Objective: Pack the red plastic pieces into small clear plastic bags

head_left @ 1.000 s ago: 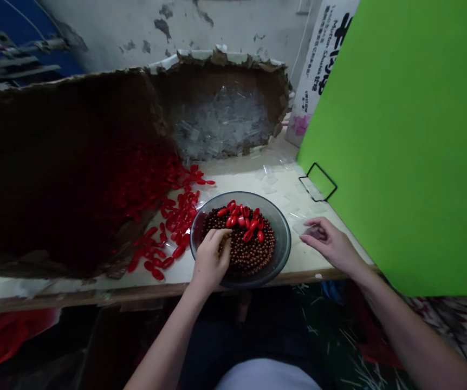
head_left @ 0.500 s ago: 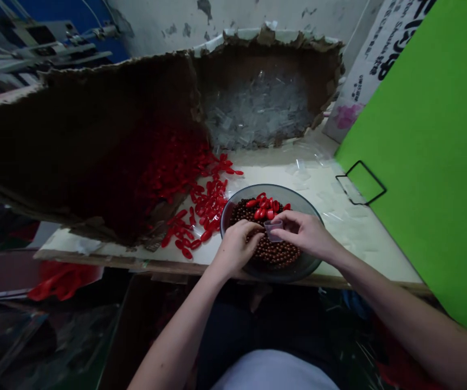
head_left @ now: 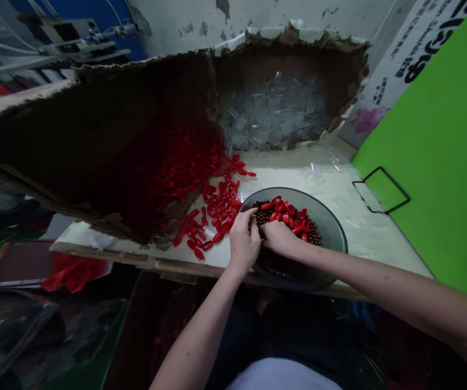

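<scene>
The red oval plastic pieces (head_left: pixel 222 203) look hard and glossy, with small highlights. The brown round beads (head_left: pixel 315 235) are smooth with a polished sheen; whether they are wood or plastic cannot be told. The grey see-through bowl (head_left: pixel 335 238) appears to be smooth plastic. The small clear plastic pieces (head_left: pixel 270 116) are shiny and transparent. The brown cardboard box (head_left: pixel 185 76) is matt, its torn rim ragged. The white table (head_left: pixel 383 244) has a smooth, dull top and a rough wooden edge. The bright green flat panel (head_left: pixel 453 179) is smooth and matt; the thin black wire loop (head_left: pixel 396 184) looks like metal. Paint flakes from the pale wall (head_left: pixel 185 16).
</scene>
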Tool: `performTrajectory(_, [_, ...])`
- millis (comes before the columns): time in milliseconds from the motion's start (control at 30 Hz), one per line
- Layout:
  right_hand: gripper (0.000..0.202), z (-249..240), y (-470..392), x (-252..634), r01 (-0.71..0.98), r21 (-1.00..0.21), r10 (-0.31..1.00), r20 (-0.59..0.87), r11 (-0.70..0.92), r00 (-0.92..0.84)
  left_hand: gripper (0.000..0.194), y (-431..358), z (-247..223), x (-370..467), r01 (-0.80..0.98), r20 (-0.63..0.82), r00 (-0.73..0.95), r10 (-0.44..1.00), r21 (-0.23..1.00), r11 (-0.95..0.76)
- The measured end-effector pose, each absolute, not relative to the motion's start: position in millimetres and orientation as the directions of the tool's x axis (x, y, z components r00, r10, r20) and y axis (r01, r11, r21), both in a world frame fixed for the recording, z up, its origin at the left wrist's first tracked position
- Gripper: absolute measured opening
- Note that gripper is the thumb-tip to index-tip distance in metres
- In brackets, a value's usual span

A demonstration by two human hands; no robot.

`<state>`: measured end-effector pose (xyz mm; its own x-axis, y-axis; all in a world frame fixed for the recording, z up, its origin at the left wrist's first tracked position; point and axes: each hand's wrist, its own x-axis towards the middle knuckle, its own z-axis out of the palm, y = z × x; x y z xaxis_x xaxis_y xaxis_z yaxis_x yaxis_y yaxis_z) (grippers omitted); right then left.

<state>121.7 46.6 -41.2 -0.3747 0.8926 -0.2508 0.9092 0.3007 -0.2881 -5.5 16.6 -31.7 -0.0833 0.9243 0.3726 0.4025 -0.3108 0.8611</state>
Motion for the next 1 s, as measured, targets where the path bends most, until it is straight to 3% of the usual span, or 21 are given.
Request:
performTrajectory(233, [0.014, -36, 52, 138, 0.794, -0.548, 0.926, -0.087, 0.264, -0.368, 0.031, 19, -37, -9, 0.333, 0.345, -0.141, 0.928, 0.899, -0.284])
performTrajectory(433, [0.030, -23, 38, 169, 0.462, -0.873, 0.937, -0.018, 0.156, -0.350, 0.033, 20, -34, -12, 0.287, 0.330, -0.071, 0.941, 0.911, -0.297])
performTrajectory(600, [0.032, -9, 28, 181, 0.313, -0.942, 0.952, 0.020, 0.121, -0.306, 0.052, 15, -17, -10, 0.048, 0.170, 0.211, 0.963, 0.982, -0.184])
performTrajectory(700, [0.032, 1, 24, 183, 0.268, -0.959, 0.959, 0.015, 0.094, -0.283, 0.051, 10, -6, -3, -0.114, 0.078, 0.329, 0.941, 0.993, -0.043])
performTrajectory(833, [0.035, 16, 21, 186, 0.188, -0.982, 0.955, -0.061, -0.006, -0.291, 0.042, 7, -1, 5, -0.248, 0.044, 0.290, 0.956, 0.968, 0.031])
performTrajectory(1000, [0.037, 21, 24, 202, 0.130, -0.990, 0.982, -0.068, -0.046, -0.174, 0.045, 4, 2, 8, -0.352, 0.007, 0.263, 0.965, 0.932, 0.090])
